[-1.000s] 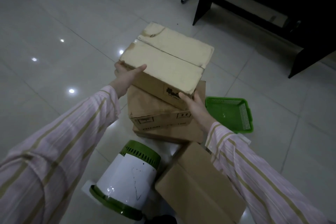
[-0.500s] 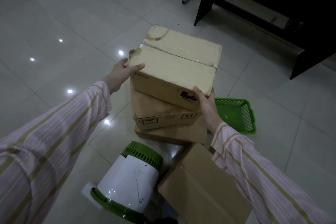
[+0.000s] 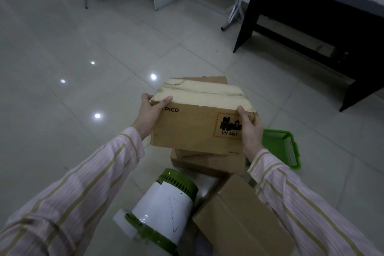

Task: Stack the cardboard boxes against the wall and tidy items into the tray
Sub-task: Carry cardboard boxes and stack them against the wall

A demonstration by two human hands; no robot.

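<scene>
Cardboard, stiff and square-edged: the top box (image 3: 199,118) sits between both hands above the lower boxes (image 3: 207,161) on the tiled floor (image 3: 83,68). Left hand (image 3: 149,113) clamps the left upper corner, thumb over the rim. Right hand (image 3: 250,129) grips the right end beside the battery hazard label (image 3: 230,124). Judged moderately light but possibly fragile inside; opposite ends are the sound hold. Green tray (image 3: 284,147) lies just right, floor level.
</scene>
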